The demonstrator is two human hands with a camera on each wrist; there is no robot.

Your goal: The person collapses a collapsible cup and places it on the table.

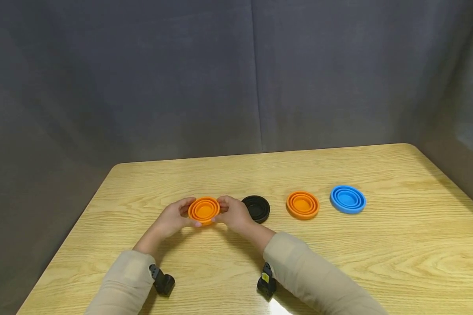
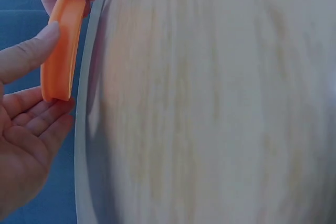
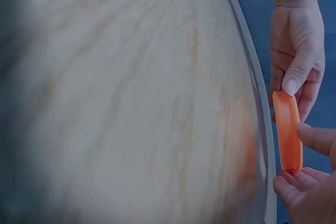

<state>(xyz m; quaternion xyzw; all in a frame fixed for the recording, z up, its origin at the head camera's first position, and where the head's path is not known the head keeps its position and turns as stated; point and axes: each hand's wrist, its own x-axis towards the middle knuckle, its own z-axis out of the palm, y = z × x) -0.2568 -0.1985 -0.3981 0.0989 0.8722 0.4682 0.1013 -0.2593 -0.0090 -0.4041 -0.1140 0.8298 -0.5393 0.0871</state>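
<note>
Both hands hold an orange collapsible silicone bowl (image 1: 204, 211), folded flat into rings, over the left part of the table. On its left side, my left hand (image 1: 175, 218) grips the rim between thumb and fingers. My right hand (image 1: 235, 214) pinches the opposite side the same way. In the left wrist view the orange bowl (image 2: 64, 51) appears edge-on as a thin band, raised off the wood. The right wrist view also shows the bowl (image 3: 287, 132) from the side, with thumbs and fingertips at both ends.
Right of the hands, a black collapsible bowl (image 1: 257, 208), partly overlapped by the right hand, a second orange one (image 1: 302, 204) and a blue one (image 1: 347, 199) lie flat in a row on the wooden table (image 1: 378, 262). A grey curtain (image 1: 181, 87) hangs behind.
</note>
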